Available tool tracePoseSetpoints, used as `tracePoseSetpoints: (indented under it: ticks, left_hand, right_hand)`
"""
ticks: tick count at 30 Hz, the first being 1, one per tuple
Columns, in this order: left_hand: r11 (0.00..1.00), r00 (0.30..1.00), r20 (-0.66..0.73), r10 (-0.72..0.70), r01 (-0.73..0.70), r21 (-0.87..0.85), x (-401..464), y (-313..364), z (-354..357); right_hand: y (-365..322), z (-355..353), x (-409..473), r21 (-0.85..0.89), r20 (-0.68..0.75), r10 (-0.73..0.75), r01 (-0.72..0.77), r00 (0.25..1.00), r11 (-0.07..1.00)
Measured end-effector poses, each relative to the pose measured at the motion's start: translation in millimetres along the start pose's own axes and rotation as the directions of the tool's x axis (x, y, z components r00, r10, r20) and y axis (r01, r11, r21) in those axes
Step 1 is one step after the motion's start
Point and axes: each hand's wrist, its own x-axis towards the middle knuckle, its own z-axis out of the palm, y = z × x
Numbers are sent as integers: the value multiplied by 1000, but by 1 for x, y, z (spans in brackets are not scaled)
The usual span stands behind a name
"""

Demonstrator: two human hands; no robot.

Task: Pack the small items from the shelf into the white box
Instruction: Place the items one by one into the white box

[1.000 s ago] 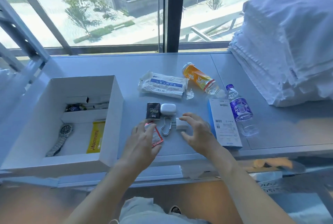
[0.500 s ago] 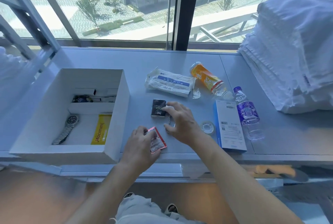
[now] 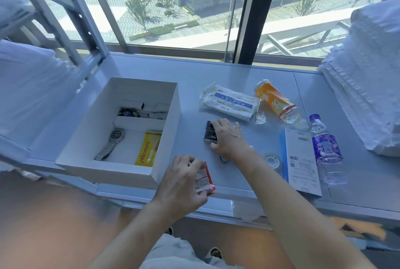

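The open white box (image 3: 167, 125) stands on the shelf at the left, holding a metal watch (image 3: 112, 143), a yellow packet (image 3: 148, 149) and small items behind a divider. My left hand (image 3: 181, 182) is beside the box's near right corner, gripping a red-and-white sachet (image 3: 205, 179). My right hand (image 3: 227, 136) is closed over a small black box (image 3: 208, 133) in the middle of the shelf. A metal chain (image 3: 224, 159) pokes out from under that wrist. Whatever else the right palm covers is hidden.
A clear tape roll (image 3: 272, 160), a blue-and-white carton (image 3: 300, 160), a purple water bottle (image 3: 326, 149), an orange bottle (image 3: 275, 99) and a white mask packet (image 3: 229, 103) lie on the grey shelf (image 3: 216, 74). Folded white towels (image 3: 368, 74) are stacked at the right.
My right hand left the white cube's spot, passed over the earbud case and now grips the black box; the tape roll came into view. My left hand lifted the sachet toward the box.
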Motion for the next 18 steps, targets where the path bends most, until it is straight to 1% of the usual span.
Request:
tracePoseSetpoints:
  ticks: [2,4,5,7,9,12,18]
  left_hand:
    - [1000,1000,19,8,-8,18,3,0,2]
    - [998,994,108,-27,20,61,12,0,9]
    - [997,988,138,-64,58,49,16,-1,13]
    - [993,983,145,-112,116,-20,24,-5,16]
    - [993,983,151,-105,113,-41,28,-10,21]
    - [997,984,166,-60,69,-47,26,-12,23]
    - [992,965,234,116,-124,22,13,-24,21]
  right_hand:
    - [-2,2,1,28,-29,7,-6,1000,1000]
    - [-3,3,2,52,-44,17,-15,999,999]
    - [-3,3,2,64,-44,18,-15,999,998]
    - [-3,1,0,85,-49,22,-18,999,996]
    - [-2,-1,-5,91,-60,27,-21,998,996]
    - [-5,-5,-16,120,-142,37,-20,989,993]
    - [-2,-21,-42,269,-322,100,-11,941,963]
